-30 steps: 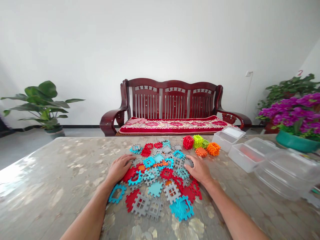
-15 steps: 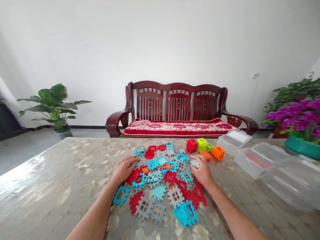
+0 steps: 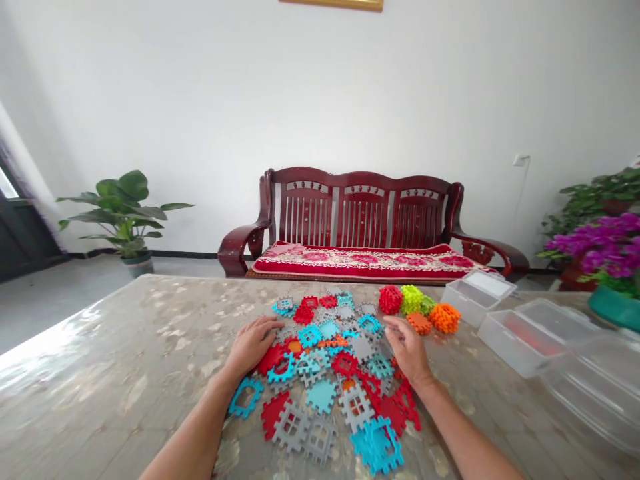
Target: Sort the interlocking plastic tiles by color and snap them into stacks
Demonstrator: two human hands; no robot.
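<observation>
A heap of flat interlocking plastic tiles (image 3: 330,373) in red, turquoise, grey and orange lies on the marbled table (image 3: 125,373). My left hand (image 3: 253,347) rests flat on the heap's left edge, fingers stretched over a red tile (image 3: 270,357). My right hand (image 3: 409,350) is at the heap's right side, its fingers curled in a pinch on a small grey tile that the hand mostly hides. Just beyond that hand sit assembled tile balls: a red ball (image 3: 390,299), a lime ball (image 3: 411,299) and an orange ball (image 3: 444,317).
Clear plastic boxes (image 3: 530,333) with lids stand on the table's right side. A purple flowering plant (image 3: 607,250) in a green pot is at the far right. Behind the table are a red wooden bench (image 3: 365,227) and a potted green plant (image 3: 125,213).
My right hand lifted a grey tile from the heap's right edge and keeps it pinched low over the heap. The left hand stayed put. The view tilted up and left.
</observation>
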